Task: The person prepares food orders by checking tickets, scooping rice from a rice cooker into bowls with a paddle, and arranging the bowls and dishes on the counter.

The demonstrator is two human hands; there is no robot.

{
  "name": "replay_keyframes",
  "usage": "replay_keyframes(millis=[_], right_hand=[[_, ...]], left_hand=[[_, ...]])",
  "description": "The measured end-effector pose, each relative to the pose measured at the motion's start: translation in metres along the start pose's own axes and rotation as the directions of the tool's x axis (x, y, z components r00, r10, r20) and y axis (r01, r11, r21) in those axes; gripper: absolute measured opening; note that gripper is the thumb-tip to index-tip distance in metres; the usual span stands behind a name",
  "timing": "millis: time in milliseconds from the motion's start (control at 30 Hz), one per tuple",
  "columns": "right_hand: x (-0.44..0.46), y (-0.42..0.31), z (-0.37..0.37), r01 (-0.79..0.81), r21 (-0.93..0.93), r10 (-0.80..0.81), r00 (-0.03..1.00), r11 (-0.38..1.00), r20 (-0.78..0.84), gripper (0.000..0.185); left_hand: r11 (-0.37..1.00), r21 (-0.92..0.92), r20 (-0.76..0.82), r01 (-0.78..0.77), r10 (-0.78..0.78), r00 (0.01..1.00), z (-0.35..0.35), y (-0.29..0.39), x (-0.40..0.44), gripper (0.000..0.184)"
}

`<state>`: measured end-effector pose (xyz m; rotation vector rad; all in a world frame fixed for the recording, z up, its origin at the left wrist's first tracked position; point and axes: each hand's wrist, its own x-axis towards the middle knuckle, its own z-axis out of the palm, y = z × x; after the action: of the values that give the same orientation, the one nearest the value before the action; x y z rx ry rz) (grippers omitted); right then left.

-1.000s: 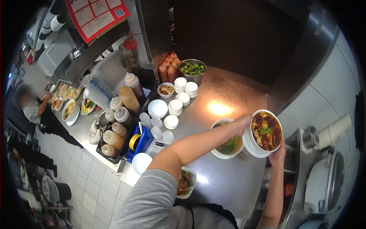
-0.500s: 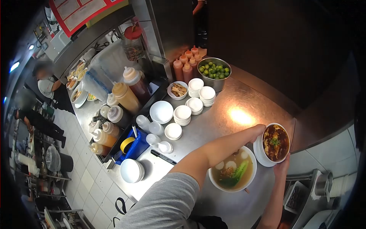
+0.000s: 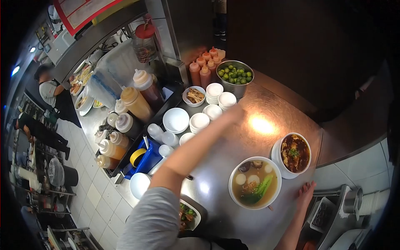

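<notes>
My left hand [image 3: 236, 116], smeared by motion, is over the counter beside the stacked small white saucers [image 3: 214, 90]. Its fingers cannot be made out. At the counter's right edge, my right hand [image 3: 306, 190] is empty, its fingers loosely bent and apart. Just above it stands a white bowl of dark brown soup [image 3: 296, 154] with green garnish, on a white saucer [image 3: 276, 155]. Left of that is a larger bowl of clear broth [image 3: 255, 183] with white balls, mushrooms and a leafy green. An oval dish of meat and green vegetables [image 3: 189, 214] shows partly below my left arm.
A steel pot of green citrus [image 3: 235, 77] and red sauce bottles [image 3: 200, 71] stand at the back. Left are more squeeze bottles [image 3: 135, 104], white bowls [image 3: 176, 121] and a blue bin with yellow tape [image 3: 146, 158]. Two people [image 3: 50, 91] are beyond the counter.
My left hand has left the brown soup bowl and swung up and left toward the saucers. My right hand has let go and dropped slightly. The bowl and saucer now rest on the counter.
</notes>
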<state>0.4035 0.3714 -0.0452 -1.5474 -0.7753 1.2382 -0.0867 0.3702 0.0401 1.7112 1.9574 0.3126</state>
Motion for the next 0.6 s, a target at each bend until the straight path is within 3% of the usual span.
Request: replay_keyframes(millis=[33, 67, 167, 200, 267, 300, 367, 400, 467, 500, 533, 600], right_hand=[[-0.007, 0.014, -0.019, 0.000, 0.002, 0.000, 1.000, 1.000, -0.010, 0.063], [-0.015, 0.027, -0.036, 0.066, 0.053, -0.069, 0.996, 0.996, 0.051, 0.059], [-0.034, 0.049, -0.056, 0.154, 0.211, -0.178, 0.979, 0.965, 0.098, 0.051], [-0.038, 0.054, -0.059, 0.178, 0.316, -0.220, 0.970, 0.932, 0.101, 0.047], [-0.040, 0.059, -0.060, 0.230, 0.312, -0.265, 0.961, 0.922, 0.074, 0.045], [-0.042, 0.058, -0.058, 0.268, 0.306, -0.301, 0.951, 0.914, 0.066, 0.043], [-0.045, 0.055, -0.052, 0.276, 0.316, -0.296, 0.955, 0.908, 0.018, 0.041], [-0.048, 0.052, -0.049, 0.268, 0.330, -0.282, 0.959, 0.905, -0.006, 0.039], [-0.052, 0.048, -0.044, 0.293, 0.329, -0.298, 0.954, 0.898, -0.036, 0.036], [-0.051, 0.049, -0.045, 0.297, 0.346, -0.307, 0.951, 0.890, -0.028, 0.034], [-0.050, 0.051, -0.045, 0.297, 0.363, -0.315, 0.949, 0.883, -0.011, 0.032], [-0.056, 0.045, -0.042, 0.303, 0.366, -0.308, 0.950, 0.880, -0.046, 0.027]], left_hand=[[0.946, 0.043, -0.236, 0.323, -0.304, 0.923, -0.028, -0.012, -0.030, 0.024], [0.857, 0.169, -0.361, 0.486, -0.405, 0.840, -0.041, -0.048, -0.035, 0.023], [0.708, 0.193, -0.403, 0.679, -0.574, 0.713, -0.063, -0.095, -0.047, 0.032], [0.675, 0.177, -0.394, 0.716, -0.619, 0.680, -0.065, -0.102, -0.046, 0.034], [0.648, 0.136, -0.420, 0.750, -0.648, 0.636, -0.062, -0.105, -0.045, 0.035], [0.588, 0.089, -0.477, 0.804, -0.684, 0.552, -0.059, -0.113, -0.036, 0.031], [0.625, 0.141, -0.532, 0.768, -0.606, 0.591, -0.046, -0.124, -0.029, 0.022], [0.663, 0.047, -0.584, 0.747, -0.588, 0.559, -0.039, -0.139, -0.020, 0.024], [0.719, 0.017, -0.587, 0.695, -0.556, 0.589, -0.044, -0.128, -0.027, 0.035], [0.748, 0.037, -0.597, 0.663, -0.515, 0.615, -0.051, -0.113, -0.038, 0.031], [0.710, 0.024, -0.627, 0.704, -0.538, 0.564, -0.054, -0.116, -0.034, 0.024], [0.729, 0.145, -0.642, 0.669, -0.446, 0.624, -0.067, -0.109, -0.045, 0.017]])
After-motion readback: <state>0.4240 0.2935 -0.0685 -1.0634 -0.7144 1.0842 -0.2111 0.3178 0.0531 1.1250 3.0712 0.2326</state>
